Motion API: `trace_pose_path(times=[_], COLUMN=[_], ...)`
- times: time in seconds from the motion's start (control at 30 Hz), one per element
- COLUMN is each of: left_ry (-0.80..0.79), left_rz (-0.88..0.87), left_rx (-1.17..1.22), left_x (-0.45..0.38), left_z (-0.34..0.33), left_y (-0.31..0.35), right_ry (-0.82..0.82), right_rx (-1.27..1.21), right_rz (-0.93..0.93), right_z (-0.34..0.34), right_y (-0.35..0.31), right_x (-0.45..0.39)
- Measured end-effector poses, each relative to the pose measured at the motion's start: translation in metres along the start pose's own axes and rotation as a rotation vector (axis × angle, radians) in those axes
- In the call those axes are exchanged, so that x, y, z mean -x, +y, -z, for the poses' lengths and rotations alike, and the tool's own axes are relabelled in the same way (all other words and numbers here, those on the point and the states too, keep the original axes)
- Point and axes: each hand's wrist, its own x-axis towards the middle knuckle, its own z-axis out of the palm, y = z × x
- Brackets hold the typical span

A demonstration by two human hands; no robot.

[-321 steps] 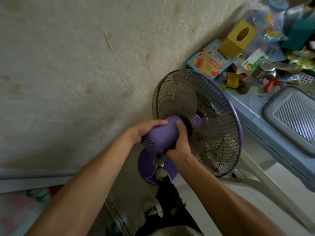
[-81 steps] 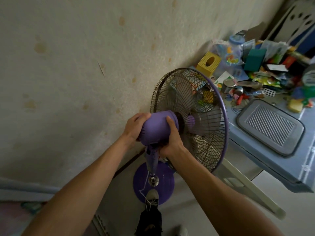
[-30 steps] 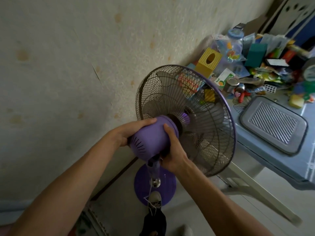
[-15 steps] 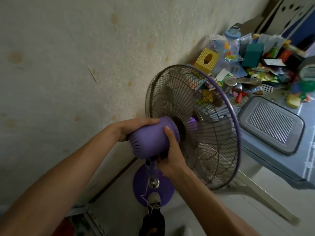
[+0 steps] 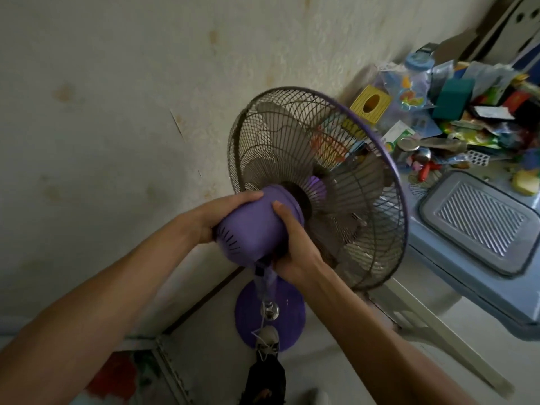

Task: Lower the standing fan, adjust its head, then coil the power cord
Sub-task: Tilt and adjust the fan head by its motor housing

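Note:
A purple standing fan stands by the wall. Its purple motor housing (image 5: 251, 229) is clasped from both sides: my left hand (image 5: 210, 217) wraps the left side and my right hand (image 5: 292, 244) grips the right and underside. The wire cage (image 5: 318, 182) with its purple rim faces up and to the right, grey blades inside. Below, the short stem (image 5: 264, 283) drops to the round purple base (image 5: 286, 311) on the floor. A thin white cord (image 5: 258, 331) trails from the stem near my shoe (image 5: 267, 340).
A blue-grey table (image 5: 438, 264) stands just right of the cage, holding a grey ribbed tray (image 5: 479, 223) and a heap of clutter with a yellow box (image 5: 371, 105). The stained wall (image 5: 117, 112) is close behind the fan. White table legs (image 5: 432, 334) slant across the floor.
The fan head has tilted back and forth in my hands over the last second, and the cage now points more upward. Both hands keep their hold on the housing.

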Motion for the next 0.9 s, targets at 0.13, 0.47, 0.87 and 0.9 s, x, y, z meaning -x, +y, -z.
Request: trace_pose_path(times=[0.13,0.47,0.87,0.9], left_ry=[-0.082,-0.191,0.085,0.106], left_rz=[0.009,0.059,-0.036,-0.033], left_rx=[-0.164,-0.522,0.010,0.031], left_x=[0.001,-0.010,0.010,0.012], left_z=[0.004,-0.007,-0.027,-0.027], left_y=[0.019,0.059,0.007,0.005], right_ry=[-0.041,-0.009,-0.093,-0.100], right_rx=[-0.094,-0.103,0.146,0.176], right_rz=[0.070,0.234,-0.048,-0.054], right_z=[-0.002,0.001,0.002,0.002], right_y=[0.009,0.032,-0.034,-0.037], right_x=[0.008,0.012,0.016,0.015])
